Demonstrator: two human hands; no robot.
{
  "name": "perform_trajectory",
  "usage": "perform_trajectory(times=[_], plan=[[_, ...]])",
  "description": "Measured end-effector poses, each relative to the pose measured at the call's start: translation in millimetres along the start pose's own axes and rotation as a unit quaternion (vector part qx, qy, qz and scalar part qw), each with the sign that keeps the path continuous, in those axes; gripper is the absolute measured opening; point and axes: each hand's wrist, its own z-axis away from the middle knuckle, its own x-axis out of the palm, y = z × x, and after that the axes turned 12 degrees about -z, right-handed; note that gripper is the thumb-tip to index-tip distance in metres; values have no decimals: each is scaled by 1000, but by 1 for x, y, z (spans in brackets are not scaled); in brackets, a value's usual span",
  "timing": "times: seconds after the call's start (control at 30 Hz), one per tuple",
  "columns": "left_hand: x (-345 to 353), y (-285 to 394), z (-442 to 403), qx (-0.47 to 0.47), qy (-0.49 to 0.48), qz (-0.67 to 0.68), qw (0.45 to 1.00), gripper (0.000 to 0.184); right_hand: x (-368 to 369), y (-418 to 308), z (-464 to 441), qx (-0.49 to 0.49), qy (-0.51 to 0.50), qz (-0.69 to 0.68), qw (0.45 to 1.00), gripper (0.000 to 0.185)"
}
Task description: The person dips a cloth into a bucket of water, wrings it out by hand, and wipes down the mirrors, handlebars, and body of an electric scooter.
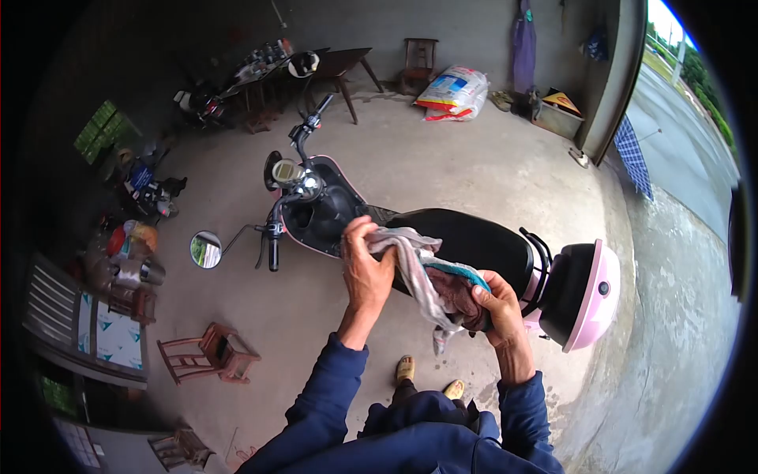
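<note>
A striped, pale grey and pink cloth (414,272) with a darker brownish part and a teal edge hangs bunched between my hands. My left hand (367,268) is closed on its upper left end, and my right hand (501,308) pinches the teal-edged right side. Behind the cloth stands a scooter with a long black seat (466,237), a pink and black rear box (588,296) at the right, and handlebars with a display (286,171) at the left. The cloth hides part of the seat's near edge.
Wooden chairs (209,354) stand at the lower left. Farther back are a dark table (339,65), filled sacks (454,91) and another chair (418,59). A checked umbrella (632,158) is by the doorway at the right. The scooter's mirror (206,250) sticks out to the left.
</note>
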Motion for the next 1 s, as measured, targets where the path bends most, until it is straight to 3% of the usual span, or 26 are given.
perform_trajectory(times=[0.03, 0.07, 0.1, 0.13, 0.17, 0.23, 0.3, 0.37, 0.43, 0.47, 0.5, 0.53, 0.6, 0.63, 0.7, 0.73, 0.77, 0.8, 0.83, 0.87, 0.9, 0.97, 1.0], plan=[[5, -6, -7, -67, 38, -6, 997, 61, 9, 1, -3, -11, 11, -49, 999, 17], [17, -25, 2, -186, -11, 51, 981, 72, 14, 0, -4, -15, -4, -79, 997, 14], [27, -42, 17, -257, -81, 78, 960, 70, 13, 4, -9, -20, -23, -89, 996, 16], [23, -34, 23, -341, -202, 245, 885, 64, 18, 8, -14, -29, -24, -107, 994, 18], [20, -23, 33, -410, -308, 394, 763, 60, 25, 15, -18, -34, -26, -129, 991, 20], [40, -38, 82, -426, -340, 675, 497, 57, 33, 21, -20, -6, -21, -145, 989, 24], [44, -41, 112, -498, -307, 682, 439, 52, 29, 31, -24, -11, -9, -120, 993, 25], [43, -60, 134, -537, -329, 655, 418, 51, 26, 30, -25, -11, 31, -42, 999, 24], [28, -81, 160, -589, -385, 545, 455, 52, 3, 32, -26, -59, 90, 200, 974, 30], [17, -86, 164, -655, -402, 515, 381, 47, -1, 33, -23, -127, 82, 389, 909, 37], [9, -98, 181, -645, -431, 520, 357, 48, 7, 27, -19, -195, 66, 559, 803, 45], [-4, -100, 186, -636, -456, 508, 360, 48, 16, 24, -18, -192, 52, 558, 806, 45], [-26, -113, 193, -634, -469, 496, 365, 48, 33, 26, -13, -12, 78, 746, 662, 50], [-32, -129, 194, -624, -484, 485, 376, 45, 19, 38, -16, -9, 65, 745, 664, 50], [-52, -141, 178, -635, -467, 477, 389, 39, -20, 62, -25, -161, -41, 736, 656, 50], [-63, -143, 167, -601, -463, 482, 438, 39, -10, 66, -25, -81, -17, 676, 732, 47], [-74, -147, 156, -564, -461, 484, 485, 42, 0, 66, -28, -78, -23, 675, 733, 47], [-86, -150, 142, -568, -458, 483, 484, 42, 10, 64, -31, -46, -98, 662, 742, 50], [-99, -152, 126, -483, -474, 424, 602, 47, 21, 63, -33, -15, -171, 643, 746, 53], [-109, -158, 116, -385, -481, 354, 703, 55, 30, 66, -33, 47, -164, 677, 716, 46], [-111, -170, 113, -389, -479, 401, 677, 65, 24, 78, -36, 50, -161, 676, 717, 46], [-122, -174, 97, -323, -504, 338, 726, 67, 1, 111, -45, -88, -186, 783, 587, 34], [-127, -179, 85, -323, -510, 342, 720, 67, 11, 120, -48, -125, -176, 782, 585, 24]])
